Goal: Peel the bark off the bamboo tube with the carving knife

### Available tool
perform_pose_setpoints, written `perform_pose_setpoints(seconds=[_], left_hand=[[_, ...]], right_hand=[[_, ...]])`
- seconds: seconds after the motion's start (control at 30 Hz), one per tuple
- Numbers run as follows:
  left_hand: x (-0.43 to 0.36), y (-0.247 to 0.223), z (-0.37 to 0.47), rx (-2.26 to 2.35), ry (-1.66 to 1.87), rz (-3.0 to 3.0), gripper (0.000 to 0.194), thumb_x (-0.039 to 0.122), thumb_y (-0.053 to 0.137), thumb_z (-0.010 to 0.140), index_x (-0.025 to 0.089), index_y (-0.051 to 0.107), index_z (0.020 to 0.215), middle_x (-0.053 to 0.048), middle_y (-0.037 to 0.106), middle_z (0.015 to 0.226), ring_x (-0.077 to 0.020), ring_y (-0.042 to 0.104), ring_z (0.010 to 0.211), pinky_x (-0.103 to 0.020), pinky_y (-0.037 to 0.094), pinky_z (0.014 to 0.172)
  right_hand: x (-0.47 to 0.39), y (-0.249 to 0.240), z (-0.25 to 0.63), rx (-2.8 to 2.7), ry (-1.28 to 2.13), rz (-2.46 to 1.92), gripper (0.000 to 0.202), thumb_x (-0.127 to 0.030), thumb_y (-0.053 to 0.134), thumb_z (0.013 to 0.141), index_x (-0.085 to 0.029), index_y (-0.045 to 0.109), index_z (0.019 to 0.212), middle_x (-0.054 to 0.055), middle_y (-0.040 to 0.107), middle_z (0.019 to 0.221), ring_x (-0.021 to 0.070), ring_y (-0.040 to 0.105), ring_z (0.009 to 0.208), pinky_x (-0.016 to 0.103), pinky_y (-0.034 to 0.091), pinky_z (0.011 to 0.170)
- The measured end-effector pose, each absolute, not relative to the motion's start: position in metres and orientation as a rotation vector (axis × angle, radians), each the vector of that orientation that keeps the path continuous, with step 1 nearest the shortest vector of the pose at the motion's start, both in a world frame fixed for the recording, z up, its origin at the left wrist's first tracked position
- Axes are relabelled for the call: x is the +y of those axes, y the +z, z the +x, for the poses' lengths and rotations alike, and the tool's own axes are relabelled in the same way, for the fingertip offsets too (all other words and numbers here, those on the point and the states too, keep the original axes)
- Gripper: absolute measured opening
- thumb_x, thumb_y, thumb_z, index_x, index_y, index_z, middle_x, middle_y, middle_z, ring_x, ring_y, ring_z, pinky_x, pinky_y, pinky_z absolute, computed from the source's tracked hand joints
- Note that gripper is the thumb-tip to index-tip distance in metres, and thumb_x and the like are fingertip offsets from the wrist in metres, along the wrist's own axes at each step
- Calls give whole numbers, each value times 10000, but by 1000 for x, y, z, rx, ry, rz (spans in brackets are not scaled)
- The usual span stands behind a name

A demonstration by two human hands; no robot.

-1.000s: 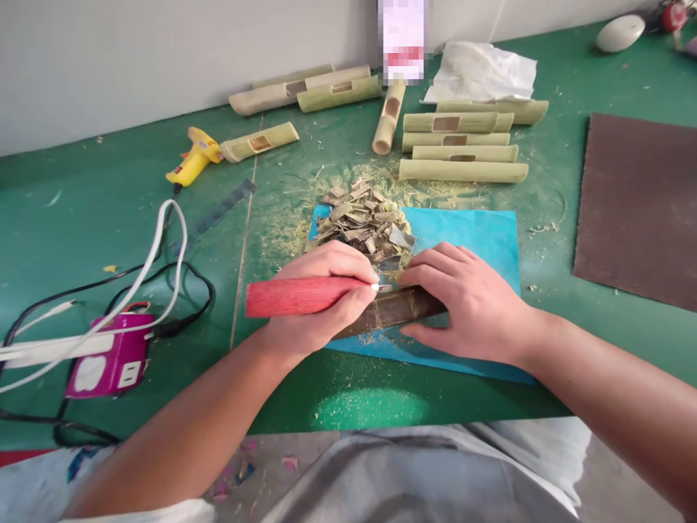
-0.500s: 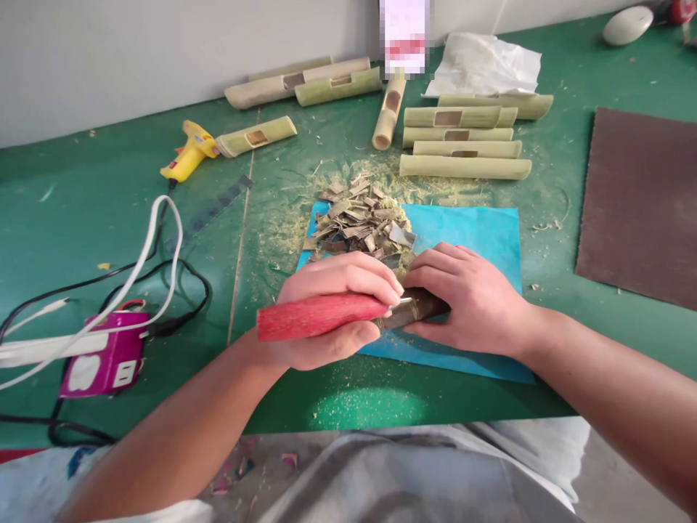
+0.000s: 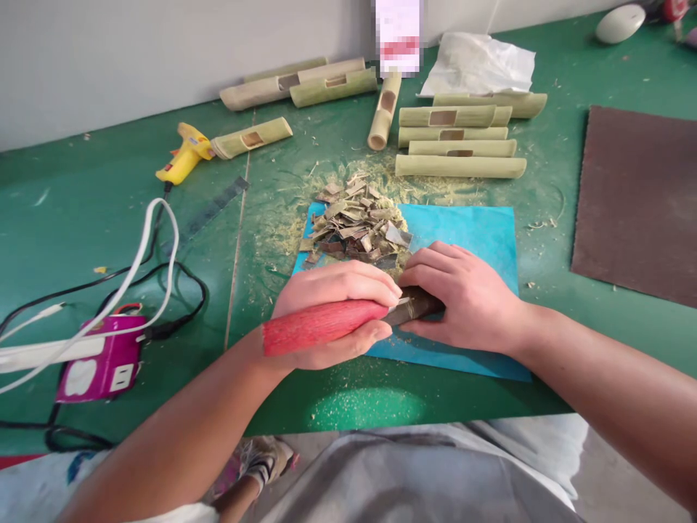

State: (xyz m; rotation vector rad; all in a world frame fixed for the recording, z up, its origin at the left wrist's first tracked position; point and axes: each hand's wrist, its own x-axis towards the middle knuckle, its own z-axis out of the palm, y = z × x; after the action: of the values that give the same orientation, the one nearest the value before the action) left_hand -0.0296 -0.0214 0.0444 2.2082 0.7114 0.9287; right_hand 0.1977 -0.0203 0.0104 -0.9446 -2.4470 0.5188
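Note:
My left hand point(image 3: 337, 287) is closed round a red-handled knife point(image 3: 321, 328), its short metal blade resting on a dark brown piece point(image 3: 411, 306). My right hand point(image 3: 468, 294) grips the right end of that dark piece, fingers over its top and thumb below. Both hands are above a blue sheet point(image 3: 462, 225). Just behind them lies a heap of brown and greenish chips point(image 3: 362, 221), with pale dust around it. The underside of the dark piece is hidden.
Cut bamboo tubes point(image 3: 460, 168) lie at the back, near white paper point(image 3: 479, 64). A yellow glue gun point(image 3: 185, 154), cables and a purple power block point(image 3: 103, 356) are at left. At right lies a brown sheet point(image 3: 637, 207).
The red handle has tilted, its rear end slightly lower and further right. My left thumb has moved right along the dark piece. A foot now shows below the table.

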Motion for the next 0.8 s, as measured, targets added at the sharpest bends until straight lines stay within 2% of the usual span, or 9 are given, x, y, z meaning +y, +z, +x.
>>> perform_pose_setpoints(seconds=[0.13,0.37,0.5,0.67,0.8], left_hand=[[-24,44,-29,705,974,2224,145,158,699,829,205,691,966,-54,768,934,-165,744,883,-276,630,826],[-25,42,-28,660,927,2251,171,229,748,830,200,679,984,-49,762,982,-152,742,902,-256,619,856],[-27,42,-25,652,944,2298,134,187,745,821,175,670,932,-51,759,942,-129,737,877,-219,604,861],[-31,46,-25,606,954,2328,127,64,637,790,157,662,872,-58,739,854,-137,722,796,-247,612,750],[-32,45,-30,652,1068,2243,134,54,603,764,167,649,818,-34,703,751,-136,688,698,-266,585,639]], right_hand=[[-19,11,197,-2448,496,-931,297,-418,712,820,-155,679,954,106,692,975,237,557,833,375,443,714],[-22,11,196,-2462,453,-921,222,-375,679,844,-167,660,919,99,683,953,232,550,834,364,424,704],[-23,11,195,-2476,428,-922,197,-346,674,845,-160,658,907,91,673,923,228,537,812,360,415,686],[-22,9,196,-2461,439,-901,229,-362,700,824,-153,656,907,95,673,933,230,545,816,358,415,674],[-21,9,197,-2461,463,-913,259,-349,741,778,-159,649,927,95,684,968,237,562,840,359,424,678]])
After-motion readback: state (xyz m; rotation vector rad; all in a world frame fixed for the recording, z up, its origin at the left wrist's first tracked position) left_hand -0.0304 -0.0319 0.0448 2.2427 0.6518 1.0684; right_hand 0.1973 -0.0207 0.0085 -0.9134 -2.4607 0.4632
